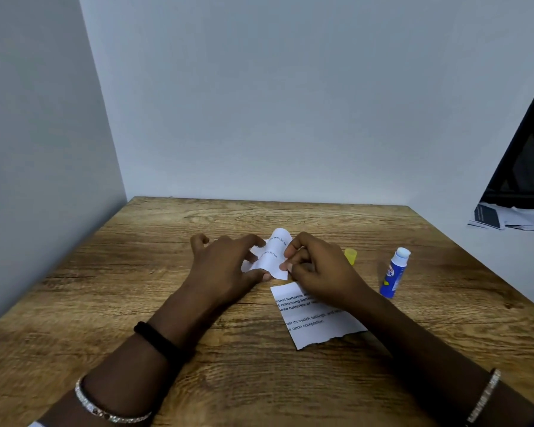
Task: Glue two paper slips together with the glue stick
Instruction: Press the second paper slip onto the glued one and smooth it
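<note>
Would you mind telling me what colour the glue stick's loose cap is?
Yellow: the cap lies by the right hand, seen in the head view.

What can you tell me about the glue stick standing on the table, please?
The glue stick is a blue tube with a printed label, standing upright, leaning slightly in this wide-angle view, on the wooden table. It is uncapped, its pale glue tip exposed at the top. Its yellow cap sits apart, partly hidden behind the right hand. Nothing but the table touches it.

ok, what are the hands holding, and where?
Both hands pinch the small paper slip: left hand at its left edge, right hand at its right edge.
</note>
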